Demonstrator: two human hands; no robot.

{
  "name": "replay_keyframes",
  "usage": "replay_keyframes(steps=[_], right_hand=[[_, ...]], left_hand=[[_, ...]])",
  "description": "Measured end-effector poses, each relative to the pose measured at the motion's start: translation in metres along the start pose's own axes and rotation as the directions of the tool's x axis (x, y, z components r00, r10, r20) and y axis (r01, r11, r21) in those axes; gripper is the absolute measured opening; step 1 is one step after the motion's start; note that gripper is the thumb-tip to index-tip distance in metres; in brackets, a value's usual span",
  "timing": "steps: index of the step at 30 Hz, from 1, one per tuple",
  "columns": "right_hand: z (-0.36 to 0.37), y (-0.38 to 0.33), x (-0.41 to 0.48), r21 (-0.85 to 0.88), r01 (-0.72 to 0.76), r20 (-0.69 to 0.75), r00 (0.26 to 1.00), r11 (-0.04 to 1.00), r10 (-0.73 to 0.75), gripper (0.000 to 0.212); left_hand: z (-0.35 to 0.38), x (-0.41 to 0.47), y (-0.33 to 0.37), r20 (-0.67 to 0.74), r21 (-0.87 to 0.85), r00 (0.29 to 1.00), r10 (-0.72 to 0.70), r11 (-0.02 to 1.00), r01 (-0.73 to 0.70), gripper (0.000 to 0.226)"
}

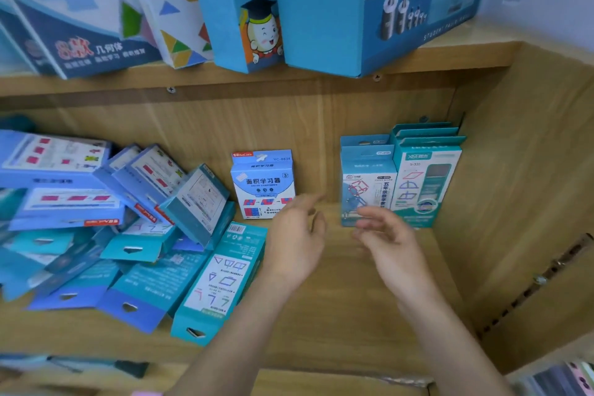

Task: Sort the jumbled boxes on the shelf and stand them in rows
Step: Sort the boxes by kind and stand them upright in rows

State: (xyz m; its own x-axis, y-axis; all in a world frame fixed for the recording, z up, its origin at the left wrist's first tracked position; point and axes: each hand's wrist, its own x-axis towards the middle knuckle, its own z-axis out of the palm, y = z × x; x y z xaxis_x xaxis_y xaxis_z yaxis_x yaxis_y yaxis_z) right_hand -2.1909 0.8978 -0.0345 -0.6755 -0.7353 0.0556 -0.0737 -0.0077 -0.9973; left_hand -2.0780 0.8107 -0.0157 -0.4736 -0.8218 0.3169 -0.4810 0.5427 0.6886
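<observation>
left hand [295, 235] and right hand [387, 236]: both empty, fingers relaxed and loosely spread, held over the shelf [337, 305], near each other but apart. upright blue box [262, 183] at 11 o'clock of the left hand. standing teal boxes [424, 177] at 12 o'clock of the right hand, in rows against the back. jumbled pile [112, 219] at 9 o'clock, boxes lying flat and tilted.

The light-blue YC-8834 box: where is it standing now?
Head view, mid-shelf: the YC-8834 box stands upright at the back panel, between the jumbled pile on its left and the teal upright boxes on its right, behind the left hand.
</observation>
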Motion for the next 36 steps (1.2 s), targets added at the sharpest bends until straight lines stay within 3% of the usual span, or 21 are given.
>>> replay_keyframes(steps=[3, 5, 8, 10, 13, 16, 19, 22, 25, 28, 30, 32, 34, 36], right_hand=[[0.027, -0.003, -0.011, 0.112, -0.055, 0.107, 0.993, 0.992, 0.042, 0.034], [0.048, -0.003, -0.020, 0.114, -0.076, 0.184, 0.981, 0.991, 0.054, 0.032], [0.080, 0.000, -0.035, -0.003, -0.055, 0.308, 0.950, 0.998, 0.053, 0.030], [0.101, 0.007, -0.048, -0.157, 0.059, 0.389, 0.921, 0.986, 0.007, 0.033], [0.132, 0.011, -0.065, -0.300, 0.162, 0.460, 0.888, 0.940, -0.006, 0.055], [0.160, 0.005, -0.074, -0.250, 0.163, 0.436, 0.899, 0.954, -0.039, 0.078], [0.181, -0.011, -0.070, -0.242, 0.249, 0.418, 0.899, 0.938, -0.131, 0.092], [0.200, -0.037, -0.057, -0.307, 0.383, 0.413, 0.878, 0.871, -0.240, 0.097], [0.220, -0.058, -0.042, -0.382, 0.450, 0.440, 0.857, 0.807, -0.269, 0.089], [0.245, -0.071, -0.030, -0.584, 0.516, 0.428, 0.852, 0.627, -0.302, 0.076], [0.262, -0.082, -0.025, -0.749, 0.510, 0.411, 0.858, 0.424, -0.307, 0.067], [0.278, -0.091, -0.020, -0.835, 0.481, 0.422, 0.871, 0.267, -0.250, 0.055], [0.289, -0.097, -0.015, -0.856, 0.460, 0.427, 0.886, 0.236, -0.181, 0.039], [0.290, -0.100, -0.012, -0.852, 0.445, 0.412, 0.895, 0.276, -0.171, 0.029]], left_hand=[[-0.045, -0.040, -0.020, -0.087, 0.070, 0.996, -0.023, 0.997, 0.029, 0.019], [-0.071, -0.065, -0.042, -0.125, 0.221, 0.992, -0.021, 0.974, 0.049, 0.018], [-0.099, -0.095, -0.081, -0.123, 0.414, 0.991, 0.052, 0.910, 0.004, 0.020], [-0.115, -0.109, -0.104, -0.127, 0.438, 0.990, 0.063, 0.899, -0.001, 0.018], [-0.136, -0.124, -0.134, -0.100, 0.485, 0.995, -0.005, 0.873, 0.053, 0.027], [-0.152, -0.136, -0.157, 0.053, 0.508, 0.995, -0.079, 0.861, 0.041, 0.048], [-0.171, -0.140, -0.172, 0.023, 0.416, 0.999, -0.033, 0.909, 0.020, 0.043], [-0.194, -0.126, -0.172, -0.118, 0.337, 0.990, 0.081, 0.941, -0.036, 0.041], [-0.220, -0.096, -0.156, -0.257, 0.373, 0.922, 0.290, 0.910, -0.182, 0.033], [-0.249, -0.057, -0.139, -0.265, 0.467, 0.872, 0.412, 0.846, -0.257, 0.037], [-0.267, -0.025, -0.133, -0.163, 0.547, 0.913, 0.374, 0.804, -0.231, 0.048], [-0.277, 0.007, -0.134, -0.003, 0.638, 0.968, 0.250, 0.746, -0.191, 0.055], [-0.279, 0.034, -0.144, 0.124, 0.709, 0.985, 0.117, 0.684, -0.171, 0.052], [-0.281, 0.050, -0.153, 0.172, 0.729, 0.981, 0.088, 0.659, -0.187, 0.043]])
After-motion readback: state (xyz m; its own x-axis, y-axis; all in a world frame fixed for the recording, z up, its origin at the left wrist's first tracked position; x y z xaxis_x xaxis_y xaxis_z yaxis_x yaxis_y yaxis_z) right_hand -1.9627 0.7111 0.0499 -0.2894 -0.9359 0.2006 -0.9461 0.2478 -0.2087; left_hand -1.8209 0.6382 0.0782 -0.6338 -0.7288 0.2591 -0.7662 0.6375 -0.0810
